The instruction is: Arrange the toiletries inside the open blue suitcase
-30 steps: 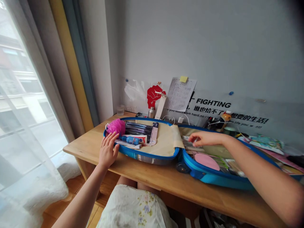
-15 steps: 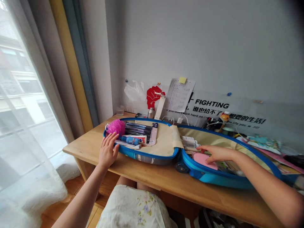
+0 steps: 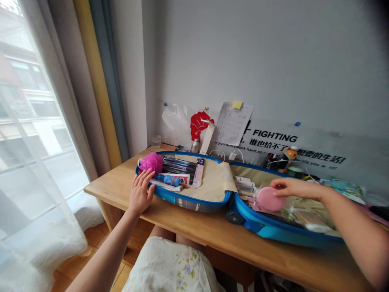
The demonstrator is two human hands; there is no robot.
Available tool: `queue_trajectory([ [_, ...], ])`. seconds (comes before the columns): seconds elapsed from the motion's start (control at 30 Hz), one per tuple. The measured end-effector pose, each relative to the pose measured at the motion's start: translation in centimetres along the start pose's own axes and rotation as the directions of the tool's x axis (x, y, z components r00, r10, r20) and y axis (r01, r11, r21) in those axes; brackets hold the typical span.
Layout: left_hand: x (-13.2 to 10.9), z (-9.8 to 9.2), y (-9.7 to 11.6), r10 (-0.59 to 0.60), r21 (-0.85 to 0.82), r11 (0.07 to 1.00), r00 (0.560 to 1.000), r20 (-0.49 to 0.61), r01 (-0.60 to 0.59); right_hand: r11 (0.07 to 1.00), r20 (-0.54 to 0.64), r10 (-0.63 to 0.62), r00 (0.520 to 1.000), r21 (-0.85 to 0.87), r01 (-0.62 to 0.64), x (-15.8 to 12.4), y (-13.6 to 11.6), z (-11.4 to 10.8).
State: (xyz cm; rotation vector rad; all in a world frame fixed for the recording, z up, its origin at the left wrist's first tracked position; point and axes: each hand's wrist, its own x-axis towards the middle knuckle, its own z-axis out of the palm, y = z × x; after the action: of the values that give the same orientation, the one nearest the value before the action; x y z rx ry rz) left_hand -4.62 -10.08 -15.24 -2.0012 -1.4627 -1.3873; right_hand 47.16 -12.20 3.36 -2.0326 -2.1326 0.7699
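A blue suitcase (image 3: 197, 204) lies open on the wooden desk (image 3: 212, 231). My left hand (image 3: 140, 194) rests open, fingers spread, on the rim of its left half, beside a pink bath pouf (image 3: 151, 162), a small blue bottle (image 3: 167, 180), a toothpaste box (image 3: 181, 178) and dark packets (image 3: 179, 164). My right hand (image 3: 291, 187) is closed on a round pink disc (image 3: 269, 198), held tilted just above the right half. White tubes (image 3: 245, 184) and other small packed items lie below it.
Notes, a red fist cut-out (image 3: 199, 123) and a "FIGHTING" sign (image 3: 275, 136) hang on the wall behind. Small bottles, cables and clutter line the desk's back edge. Curtains and a window (image 3: 36, 134) are at the left. My lap in a floral skirt (image 3: 170, 267) is under the desk.
My right hand went from the white tubes down to the pink disc, gripped it and lifted it off the suitcase's contents. My left hand stayed on the rim.
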Motion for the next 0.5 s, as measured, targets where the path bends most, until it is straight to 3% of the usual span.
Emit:
queue_trajectory([
  [0.07, 0.0, 0.0, 0.0, 0.008, 0.003, 1.0, 1.0, -0.007, -0.008, 0.998, -0.138, -0.028, 0.99, 0.06, 0.037, 0.1, -0.9, -1.3],
  [0.13, 0.0, 0.0, 0.0, 0.013, 0.008, 1.0, 1.0, -0.011, -0.013, 0.994, -0.297, -0.089, 0.951, 0.041, 0.106, 0.2, -3.2, -1.7],
  [0.23, 0.0, 0.0, 0.0, 0.006, 0.011, 1.0, 1.0, -0.006, -0.006, 0.97, -0.459, -0.242, 0.855, -0.118, 0.211, 0.6, -8.9, 0.1],
  [0.37, -0.1, 0.0, 0.0, 0.001, 0.014, 1.0, 1.0, 0.006, -0.001, 0.863, -0.365, -0.399, 0.841, -0.46, 0.21, 1.0, -16.8, 5.6],
  [0.5, -0.1, 0.0, -0.1, 0.009, 0.018, 1.0, 1.0, -0.003, -0.009, 0.661, -0.127, -0.491, 0.862, -0.699, 0.273, 2.0, -21.1, 11.0],
])
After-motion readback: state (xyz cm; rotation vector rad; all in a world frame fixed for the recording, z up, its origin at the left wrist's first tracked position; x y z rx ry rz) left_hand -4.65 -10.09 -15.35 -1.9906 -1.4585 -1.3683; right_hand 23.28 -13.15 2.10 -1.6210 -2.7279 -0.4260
